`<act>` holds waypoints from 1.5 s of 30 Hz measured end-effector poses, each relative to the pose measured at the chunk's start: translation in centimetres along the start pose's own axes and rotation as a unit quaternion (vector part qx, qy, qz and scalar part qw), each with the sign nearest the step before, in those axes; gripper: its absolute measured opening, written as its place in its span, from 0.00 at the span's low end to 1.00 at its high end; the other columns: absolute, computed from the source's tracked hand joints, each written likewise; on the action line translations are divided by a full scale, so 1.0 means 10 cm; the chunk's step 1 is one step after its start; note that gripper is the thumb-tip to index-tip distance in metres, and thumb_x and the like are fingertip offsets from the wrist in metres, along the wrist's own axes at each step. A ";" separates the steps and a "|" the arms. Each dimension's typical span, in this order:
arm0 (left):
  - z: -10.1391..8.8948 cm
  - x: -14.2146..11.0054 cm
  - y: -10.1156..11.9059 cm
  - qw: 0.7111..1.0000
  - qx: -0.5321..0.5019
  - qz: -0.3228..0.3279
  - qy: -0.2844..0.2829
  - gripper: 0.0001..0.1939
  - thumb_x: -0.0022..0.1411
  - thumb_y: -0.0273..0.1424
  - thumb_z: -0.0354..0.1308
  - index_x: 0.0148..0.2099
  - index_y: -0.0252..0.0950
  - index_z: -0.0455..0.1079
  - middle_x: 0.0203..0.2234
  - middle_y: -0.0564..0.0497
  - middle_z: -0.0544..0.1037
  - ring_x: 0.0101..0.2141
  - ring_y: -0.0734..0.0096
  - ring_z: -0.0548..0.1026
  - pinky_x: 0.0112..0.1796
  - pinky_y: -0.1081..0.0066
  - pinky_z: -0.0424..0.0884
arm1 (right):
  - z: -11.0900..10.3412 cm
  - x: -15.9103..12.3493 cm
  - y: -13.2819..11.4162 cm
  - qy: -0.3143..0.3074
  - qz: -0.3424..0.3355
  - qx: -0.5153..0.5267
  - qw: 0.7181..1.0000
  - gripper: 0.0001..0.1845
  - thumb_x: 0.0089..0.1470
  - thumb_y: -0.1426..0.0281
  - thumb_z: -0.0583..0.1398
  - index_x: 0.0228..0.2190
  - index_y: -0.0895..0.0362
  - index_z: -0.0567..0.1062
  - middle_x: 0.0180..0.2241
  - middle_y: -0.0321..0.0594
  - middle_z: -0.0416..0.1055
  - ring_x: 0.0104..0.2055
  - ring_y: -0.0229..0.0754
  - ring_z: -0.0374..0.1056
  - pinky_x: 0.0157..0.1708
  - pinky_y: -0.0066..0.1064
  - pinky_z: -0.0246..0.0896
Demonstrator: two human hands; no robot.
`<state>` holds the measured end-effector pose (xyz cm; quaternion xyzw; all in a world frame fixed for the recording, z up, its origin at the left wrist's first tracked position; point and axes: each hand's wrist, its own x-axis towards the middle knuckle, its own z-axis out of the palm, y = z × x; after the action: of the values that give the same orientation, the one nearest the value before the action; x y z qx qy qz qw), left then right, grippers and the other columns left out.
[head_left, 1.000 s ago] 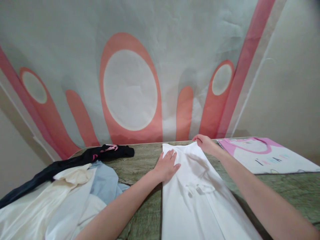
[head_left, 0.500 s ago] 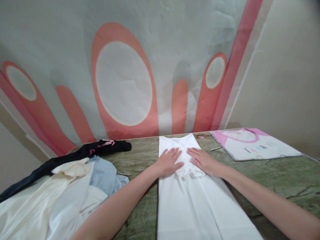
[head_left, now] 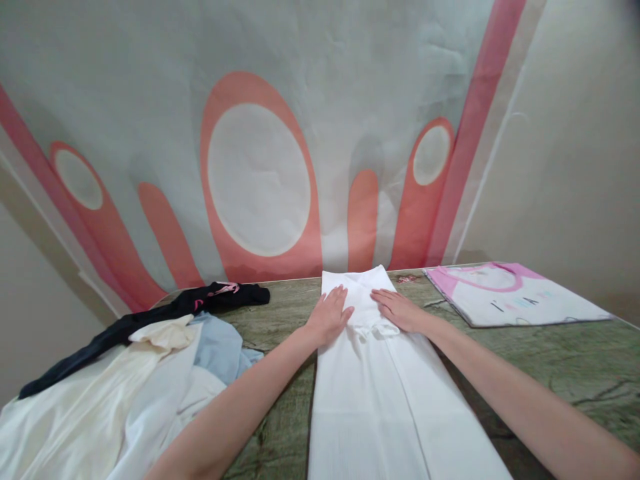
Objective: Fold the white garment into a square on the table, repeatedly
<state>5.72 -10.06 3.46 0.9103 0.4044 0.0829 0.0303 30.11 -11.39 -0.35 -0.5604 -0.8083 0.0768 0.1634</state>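
A white garment, looking like a dress, lies lengthwise on the wood-patterned table, folded narrow with a gathered waist. Its far end reaches the table's back edge, and its near end runs out of view. My left hand rests flat on the left side of the upper part, fingers stretched out. Opposite it, my right hand lies palm down along the right edge, fingers extended. Between the hands the white cloth shows fairly smooth, with bunched ruffles just below them.
To the left is a loose heap of clothes: a black garment, a cream satin one and a light blue one. At the back right lies a folded white-and-pink T-shirt. Behind the table stands a wall with a pink-patterned covering.
My hands have moved apart, from the middle of the white garment's upper part toward its two side edges. The cloth between them is more exposed. The camera view has shifted slightly.
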 end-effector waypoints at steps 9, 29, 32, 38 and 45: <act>-0.14 -0.93 0.47 0.995 -0.005 -0.001 -0.097 0.35 0.65 0.48 0.36 0.64 0.27 0.44 0.63 0.39 0.42 0.62 0.56 0.41 0.58 0.58 0.43 | -0.09 0.04 -0.33 0.052 -0.014 0.005 0.999 0.14 0.54 0.71 0.51 0.40 0.57 0.73 0.42 0.44 0.73 0.47 0.44 0.66 0.48 0.33 0.56; -0.02 -0.86 -0.07 0.998 0.023 0.013 -0.054 0.30 0.67 0.44 0.32 0.64 0.33 0.44 0.63 0.43 0.45 0.61 0.63 0.45 0.57 0.59 0.44 | -0.07 -0.42 -1.18 0.026 0.046 0.086 0.995 0.16 0.53 0.65 0.54 0.45 0.55 0.66 0.26 0.34 0.71 0.29 0.39 0.66 0.29 0.27 0.54; -0.02 -0.87 -0.08 0.998 0.029 0.016 -0.046 0.30 0.67 0.44 0.32 0.64 0.33 0.45 0.63 0.43 0.45 0.61 0.64 0.45 0.57 0.60 0.44 | 0.00 -0.42 -1.24 0.043 0.057 0.066 0.995 0.16 0.53 0.68 0.54 0.45 0.55 0.66 0.27 0.34 0.70 0.29 0.39 0.66 0.30 0.27 0.54; -0.04 -0.89 -0.09 0.998 0.045 0.012 -0.037 0.29 0.66 0.43 0.34 0.64 0.33 0.46 0.62 0.43 0.47 0.61 0.61 0.46 0.57 0.56 0.45 | -0.02 -0.51 -1.19 0.053 0.034 0.076 0.995 0.13 0.54 0.71 0.52 0.41 0.54 0.69 0.32 0.37 0.72 0.32 0.39 0.67 0.34 0.28 0.57; -0.12 -0.92 0.24 0.995 -0.003 0.095 -0.003 0.19 0.66 0.32 0.39 0.58 0.37 0.56 0.58 0.48 0.58 0.60 0.65 0.51 0.58 0.60 0.46 | -0.15 -0.43 -0.74 0.111 0.043 0.065 0.991 0.10 0.50 0.70 0.55 0.36 0.56 0.73 0.33 0.39 0.71 0.34 0.41 0.67 0.37 0.32 0.60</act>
<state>1.23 -18.49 3.77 0.9448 0.3159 0.0836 0.0259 25.51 -18.12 2.51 -0.5877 -0.7538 0.0729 0.2847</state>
